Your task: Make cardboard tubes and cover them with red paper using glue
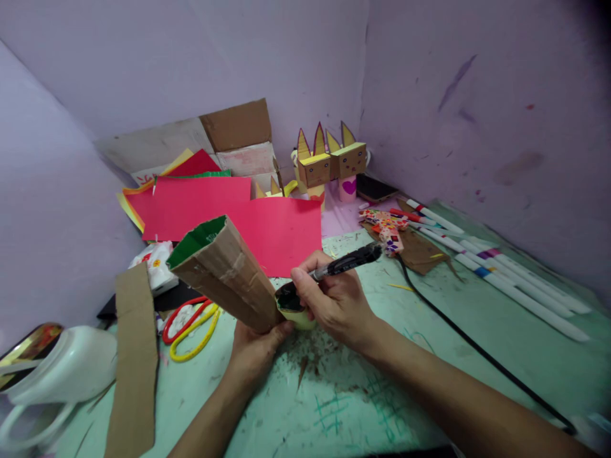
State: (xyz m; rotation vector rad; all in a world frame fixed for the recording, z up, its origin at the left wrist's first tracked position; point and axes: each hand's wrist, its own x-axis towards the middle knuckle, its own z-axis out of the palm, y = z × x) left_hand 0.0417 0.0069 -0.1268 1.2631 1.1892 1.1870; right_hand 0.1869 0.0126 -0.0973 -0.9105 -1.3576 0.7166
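Observation:
My left hand [260,350] is closed around the lower end of a folded cardboard tube [238,273]. The tube is brown outside and green inside, and it leans up and to the left. In my right hand [337,296] is a black pen [351,259], pinched between thumb and fingers with its back end pointing right. Between the hands sits a small pale yellow tube [300,318] with a dark inside. My right fingers are against its rim, and they hide the pen's tip. I cannot tell whether the small tube is fixed to the cardboard one.
Red paper sheets [281,232] lie behind the hands. Scissors [195,331], a cardboard strip [133,369] and a white jug [76,362] are at left. Two box-headed figures [315,168] stand at the back. A glue gun [389,229] with a black cord and several markers [496,273] lie at right.

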